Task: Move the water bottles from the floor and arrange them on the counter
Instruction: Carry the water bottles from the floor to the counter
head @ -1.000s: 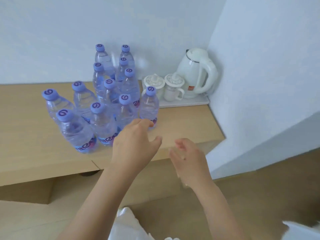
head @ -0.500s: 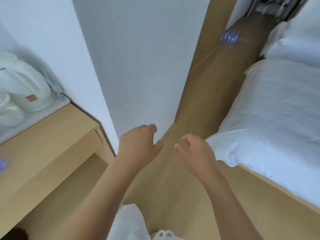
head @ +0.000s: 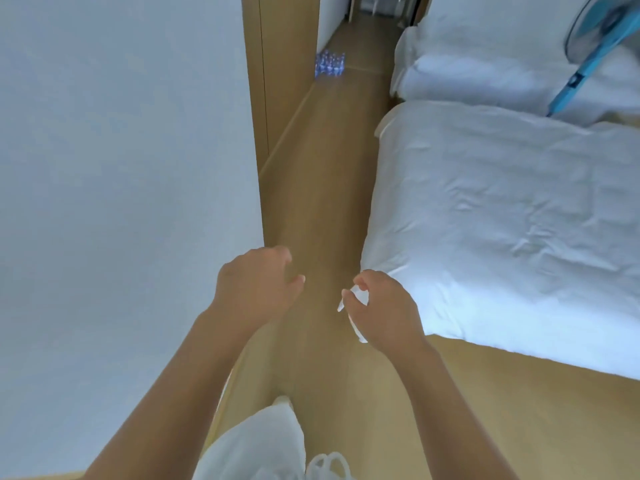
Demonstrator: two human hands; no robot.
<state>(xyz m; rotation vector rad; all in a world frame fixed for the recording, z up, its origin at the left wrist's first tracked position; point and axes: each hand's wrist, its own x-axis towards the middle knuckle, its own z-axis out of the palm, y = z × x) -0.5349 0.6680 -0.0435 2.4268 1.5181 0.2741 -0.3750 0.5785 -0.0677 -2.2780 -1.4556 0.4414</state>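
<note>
Bedroom corridor, head view only: wood floor point(head: 311, 188) runs between a white wall point(head: 121, 168) on your left and a bed point(head: 502, 220) with white sheets on your right; a second bed point(head: 485, 71) sits further back, and a blue fan point(head: 595, 39) is at top right.

Your water bottles point(head: 329, 65) stand clustered on the floor far down the corridor, next to the wooden panel point(head: 277, 81), well apart from both hands. They are too small to count. The counter is not in view.

Your left hand point(head: 254, 292) hangs out in front, fingers loosely curled, gripping nothing. Your right hand point(head: 384, 306) is also loosely curled; something pale shows at its fingers, blurred, so you cannot tell if it holds anything or if that is just the sheet behind.

Handling, as a judgement: small plastic bottles, probably full, so moderately heavy each, with thin walls that flex if squeezed and a smooth, somewhat slippery skin. Take each round the middle of the body or just under the cap, where it is stiffest. One per hand looks safe; more risks a drop. Keep them upright.
</note>
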